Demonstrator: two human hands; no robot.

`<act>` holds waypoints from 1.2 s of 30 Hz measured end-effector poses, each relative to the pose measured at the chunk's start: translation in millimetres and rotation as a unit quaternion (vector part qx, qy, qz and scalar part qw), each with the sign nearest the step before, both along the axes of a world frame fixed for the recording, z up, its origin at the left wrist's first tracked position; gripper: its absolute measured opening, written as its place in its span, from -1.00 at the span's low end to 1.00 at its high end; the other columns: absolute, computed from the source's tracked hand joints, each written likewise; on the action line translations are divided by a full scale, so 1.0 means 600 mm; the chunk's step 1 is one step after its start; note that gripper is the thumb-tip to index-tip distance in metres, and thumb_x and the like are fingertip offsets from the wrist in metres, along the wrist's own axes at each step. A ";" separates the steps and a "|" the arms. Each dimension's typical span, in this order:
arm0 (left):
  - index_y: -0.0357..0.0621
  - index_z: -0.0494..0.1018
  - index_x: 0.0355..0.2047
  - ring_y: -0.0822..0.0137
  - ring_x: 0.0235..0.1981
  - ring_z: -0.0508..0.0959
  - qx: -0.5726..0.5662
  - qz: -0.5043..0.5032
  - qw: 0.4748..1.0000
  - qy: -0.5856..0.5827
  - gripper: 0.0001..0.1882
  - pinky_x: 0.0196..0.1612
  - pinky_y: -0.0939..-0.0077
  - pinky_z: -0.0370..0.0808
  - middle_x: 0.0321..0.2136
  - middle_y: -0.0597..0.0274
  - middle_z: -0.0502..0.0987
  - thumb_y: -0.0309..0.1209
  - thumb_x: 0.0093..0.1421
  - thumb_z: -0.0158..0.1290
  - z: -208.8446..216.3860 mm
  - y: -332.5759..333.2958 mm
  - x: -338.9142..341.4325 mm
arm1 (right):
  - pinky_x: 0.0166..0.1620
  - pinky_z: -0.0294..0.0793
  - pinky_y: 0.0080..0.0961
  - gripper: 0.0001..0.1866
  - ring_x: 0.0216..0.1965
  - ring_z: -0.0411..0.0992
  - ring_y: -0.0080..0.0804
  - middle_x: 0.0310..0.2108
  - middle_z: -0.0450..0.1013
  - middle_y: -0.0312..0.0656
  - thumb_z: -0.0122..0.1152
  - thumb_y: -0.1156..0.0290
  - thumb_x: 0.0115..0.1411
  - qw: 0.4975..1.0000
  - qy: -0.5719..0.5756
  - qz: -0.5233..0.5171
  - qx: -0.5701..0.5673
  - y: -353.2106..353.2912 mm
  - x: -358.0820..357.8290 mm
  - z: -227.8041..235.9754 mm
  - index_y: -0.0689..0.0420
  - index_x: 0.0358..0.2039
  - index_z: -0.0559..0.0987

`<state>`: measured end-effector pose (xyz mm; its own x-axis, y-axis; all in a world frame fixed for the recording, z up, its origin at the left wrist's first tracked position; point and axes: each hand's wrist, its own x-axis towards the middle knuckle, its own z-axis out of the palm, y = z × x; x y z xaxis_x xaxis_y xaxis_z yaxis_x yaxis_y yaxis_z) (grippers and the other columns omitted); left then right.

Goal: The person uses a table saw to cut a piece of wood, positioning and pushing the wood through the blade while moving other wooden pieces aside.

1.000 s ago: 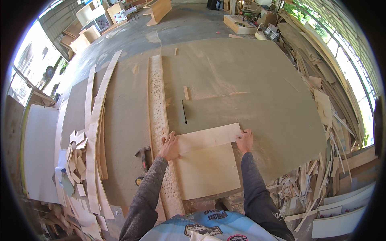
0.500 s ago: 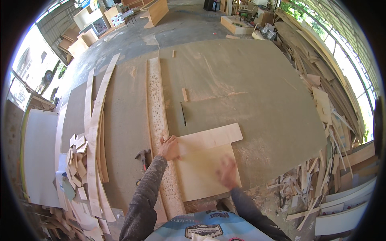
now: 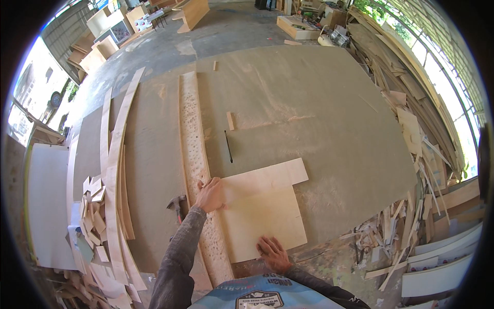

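Note:
My left hand (image 3: 209, 194) presses down where a pale plywood strip (image 3: 267, 172) meets a long speckled board (image 3: 192, 123). Its fingers rest on both pieces, with the thumb apart. Below the strip lies a squarish plywood panel (image 3: 262, 216), its left side against the long board. Fingers spread, my right hand (image 3: 274, 254) lies on the panel's near edge. Left of the long board is a claw hammer (image 3: 178, 206), its handle partly hidden by my left forearm. A thin dark pen-like tool (image 3: 228, 147) lies beyond the strip.
The wide worktop (image 3: 334, 118) carries two small wood blocks (image 3: 230, 121). Long thin strips (image 3: 118, 134) and a heap of small offcuts (image 3: 93, 216) are on the left. Scrap wood (image 3: 386, 232) and stacked boards (image 3: 417, 87) line the right side.
My right hand has moved down and left from the panel's right part to its near edge, and is no longer blurred. My left hand keeps its place. The whole view has shifted slightly.

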<state>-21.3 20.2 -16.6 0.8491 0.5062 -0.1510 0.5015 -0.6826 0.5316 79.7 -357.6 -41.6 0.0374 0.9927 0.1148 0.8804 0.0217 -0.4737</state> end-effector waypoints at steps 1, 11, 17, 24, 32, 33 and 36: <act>-0.04 0.42 0.00 0.13 0.26 0.34 0.002 -0.005 1.000 -0.007 -0.07 0.24 -0.24 0.05 0.03 0.24 0.42 -0.16 -0.47 0.54 -0.002 0.003 0.000 | 0.45 0.00 0.02 -0.34 0.45 0.09 -0.17 0.38 0.20 -0.08 0.30 0.16 0.20 1.000 0.004 -0.003 0.001 0.001 0.002 0.001 0.11 0.27 0.41; -0.08 0.41 -0.02 0.10 0.25 0.33 -0.014 -0.007 1.000 -0.025 -0.10 0.22 -0.24 0.12 0.01 0.21 0.40 -0.18 -0.44 0.54 -0.003 0.070 0.018 | 0.45 -0.02 0.03 -0.40 0.44 0.11 -0.21 0.36 0.23 -0.10 0.29 0.21 0.17 0.999 0.024 -0.024 0.005 0.071 0.024 0.017 0.11 0.22 0.48; -0.18 0.40 -0.07 0.07 0.21 0.37 0.027 -0.013 0.999 0.030 -0.13 0.23 0.14 0.25 0.03 0.16 0.42 -0.23 -0.44 0.56 0.038 0.096 0.058 | 0.46 -0.07 0.05 -0.44 0.45 0.09 -0.23 0.36 0.23 -0.11 0.27 0.24 0.19 0.999 0.037 -0.031 0.009 0.106 0.040 0.008 0.11 0.19 0.50; -0.13 0.42 -0.04 0.16 0.25 0.35 0.024 0.006 0.998 0.060 -0.14 0.23 -0.09 0.08 0.04 0.23 0.41 -0.23 -0.40 0.55 0.049 0.125 0.078 | 0.46 -0.05 0.08 -0.46 0.43 0.14 -0.23 0.34 0.27 -0.14 0.37 0.33 0.09 0.997 0.060 -0.036 0.022 0.145 0.056 0.011 0.06 0.13 0.57; -0.13 0.42 -0.06 0.18 0.18 0.42 0.042 0.010 0.996 0.082 -0.12 0.17 0.02 0.03 0.08 0.24 0.41 -0.12 -0.43 0.54 0.047 0.180 0.100 | 0.48 -0.08 0.02 -0.47 0.45 0.08 -0.25 0.38 0.22 -0.13 0.34 0.31 0.11 0.998 0.045 -0.031 0.031 0.197 0.083 0.012 0.09 0.12 0.54; -0.13 0.42 -0.06 0.17 0.17 0.42 0.039 0.010 0.996 0.081 -0.11 0.16 0.02 0.03 0.07 0.23 0.41 -0.12 -0.43 0.54 0.047 0.191 0.104 | 0.48 -0.08 0.02 -0.47 0.45 0.08 -0.25 0.38 0.22 -0.14 0.34 0.31 0.11 0.998 0.041 -0.032 0.034 0.204 0.086 0.011 0.09 0.12 0.54; -0.13 0.41 -0.04 0.16 0.19 0.40 0.034 0.007 0.996 0.086 -0.11 0.15 -0.01 0.06 0.05 0.22 0.41 -0.12 -0.42 0.55 0.052 0.205 0.113 | 0.49 -0.10 0.02 -0.48 0.46 0.08 -0.26 0.39 0.20 -0.15 0.34 0.33 0.11 0.997 0.051 -0.031 0.050 0.218 0.093 0.007 0.09 0.12 0.55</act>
<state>46.8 143.1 14.4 0.8063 0.5323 -0.2580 0.5909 -0.7063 0.3898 135.2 -227.0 -37.6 0.1156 0.9718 0.2053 0.8286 0.0196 -0.5594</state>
